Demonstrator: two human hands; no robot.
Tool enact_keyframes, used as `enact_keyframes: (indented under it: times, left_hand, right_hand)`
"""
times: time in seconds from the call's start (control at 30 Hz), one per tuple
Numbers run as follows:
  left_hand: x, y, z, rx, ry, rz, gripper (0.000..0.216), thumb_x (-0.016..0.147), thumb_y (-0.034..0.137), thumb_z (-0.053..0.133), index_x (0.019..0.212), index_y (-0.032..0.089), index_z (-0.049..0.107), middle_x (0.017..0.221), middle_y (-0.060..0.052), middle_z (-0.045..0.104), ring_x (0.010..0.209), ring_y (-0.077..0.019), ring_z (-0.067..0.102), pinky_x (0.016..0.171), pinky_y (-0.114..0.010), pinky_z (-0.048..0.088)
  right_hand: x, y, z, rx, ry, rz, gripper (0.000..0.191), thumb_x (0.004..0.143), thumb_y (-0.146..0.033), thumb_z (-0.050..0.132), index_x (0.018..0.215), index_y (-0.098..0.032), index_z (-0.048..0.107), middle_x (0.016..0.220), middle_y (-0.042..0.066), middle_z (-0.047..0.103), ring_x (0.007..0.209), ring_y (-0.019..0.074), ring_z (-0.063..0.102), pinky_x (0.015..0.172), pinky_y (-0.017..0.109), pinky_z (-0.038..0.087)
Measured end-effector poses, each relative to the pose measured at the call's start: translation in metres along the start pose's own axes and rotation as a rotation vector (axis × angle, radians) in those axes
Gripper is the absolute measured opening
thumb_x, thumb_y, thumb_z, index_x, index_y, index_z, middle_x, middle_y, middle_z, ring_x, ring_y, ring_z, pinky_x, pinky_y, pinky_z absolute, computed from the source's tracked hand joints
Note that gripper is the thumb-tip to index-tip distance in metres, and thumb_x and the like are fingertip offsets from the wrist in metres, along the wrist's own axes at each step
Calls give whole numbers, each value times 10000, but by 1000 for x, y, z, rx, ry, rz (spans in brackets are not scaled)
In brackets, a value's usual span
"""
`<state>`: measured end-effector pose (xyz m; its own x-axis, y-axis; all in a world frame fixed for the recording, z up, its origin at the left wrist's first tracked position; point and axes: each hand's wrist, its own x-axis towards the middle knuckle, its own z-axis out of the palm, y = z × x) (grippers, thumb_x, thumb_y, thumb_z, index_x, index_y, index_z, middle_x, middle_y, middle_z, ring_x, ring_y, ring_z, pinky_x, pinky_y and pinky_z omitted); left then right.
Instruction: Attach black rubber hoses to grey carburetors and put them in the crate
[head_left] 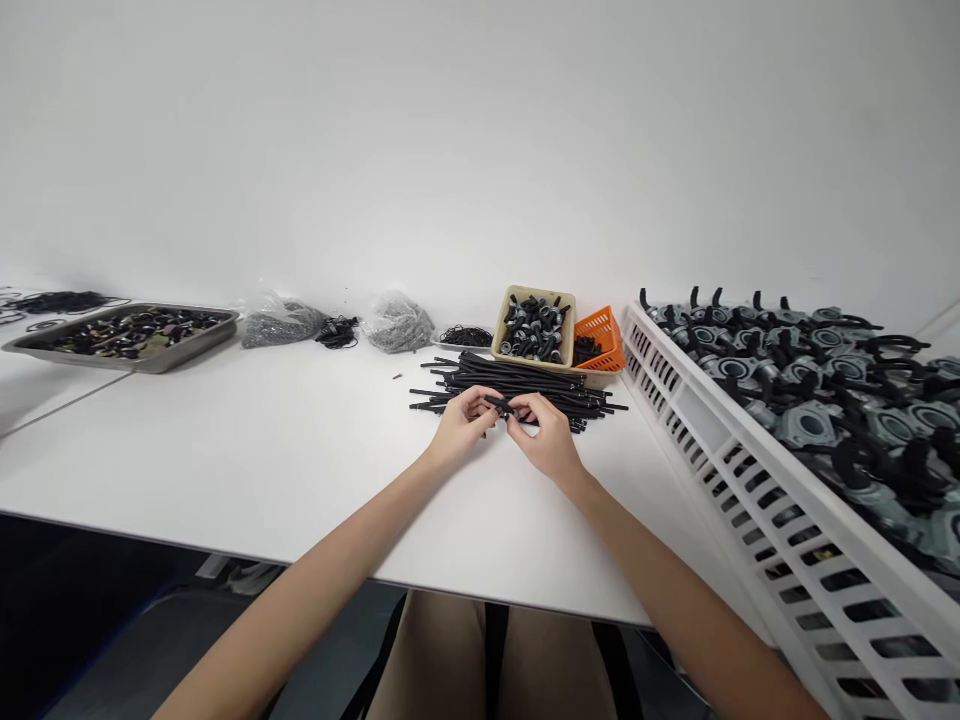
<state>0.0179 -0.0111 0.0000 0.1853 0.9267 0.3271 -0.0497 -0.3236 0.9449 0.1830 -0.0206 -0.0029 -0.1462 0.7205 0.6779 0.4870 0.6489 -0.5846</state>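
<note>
Both of my hands meet over the white table, just in front of a pile of black rubber hoses [517, 378]. Between them is a short black rubber piece [496, 402] with what looks like a small metal part under it. My left hand [466, 424] pinches its left end with thumb and fingers. On the other end, my right hand [546, 434] is closed with the fingertips pressed together. Fingers hide much of the piece, so its exact shape cannot be made out. Behind the hoses stands a cream basket [571, 330] of small black and metal fittings.
An orange basket [611, 345] with black parts leans beside the cream one. A large white crate [720, 450] of metal castings with hoses fills the right side. Farther left are plastic bags [397, 322], black rings [337, 331] and a metal tray [161, 360] of small parts.
</note>
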Motion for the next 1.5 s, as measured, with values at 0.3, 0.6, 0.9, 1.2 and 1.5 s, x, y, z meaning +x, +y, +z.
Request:
enact_keyframes:
  times: [0.3,0.6,0.9,1.2,1.5]
  left_hand:
    - [0,2,3,45,36,-3,240,746,263,654,953,144,630,710,8,585,598,-87,514,503,-181,411]
    - [2,-5,0,48,22,-56,285,799,279,590,1059,163,598,800,-20,623,659,-112,579,483,-170,432]
    - [3,-8,1,99,12,-119,317,837,349,574,1092,165,613,876,-47,661,675,-129,595,484,-191,448]
    - [0,-6,4,207,-130,-64,233,797,301,575,955,145,647,764,-14,622,621,-113,547,521,-204,432]
    - [-3,-4,6,288,-148,34,243,812,283,597,999,138,654,768,-7,606,637,-112,510,572,-218,417]
  right_hand:
    - [0,1,0,-1,0,-10,153,787,-144,518,893,-199,614,857,41,648,778,179,601,757,304,499]
    - [-1,1,0,98,84,-7,185,841,-207,579,1024,-208,599,940,51,630,741,159,640,743,310,557]
    - [-1,-1,0,98,84,-107,179,862,-220,604,1041,-220,601,984,63,634,815,176,646,773,337,575]
    - [-2,-3,1,54,95,-98,220,860,-234,595,1080,-221,590,969,63,686,772,174,655,745,326,560]
    - [-2,-4,1,38,87,-75,250,851,-215,576,1101,-221,577,1013,73,689,718,163,637,679,313,541]
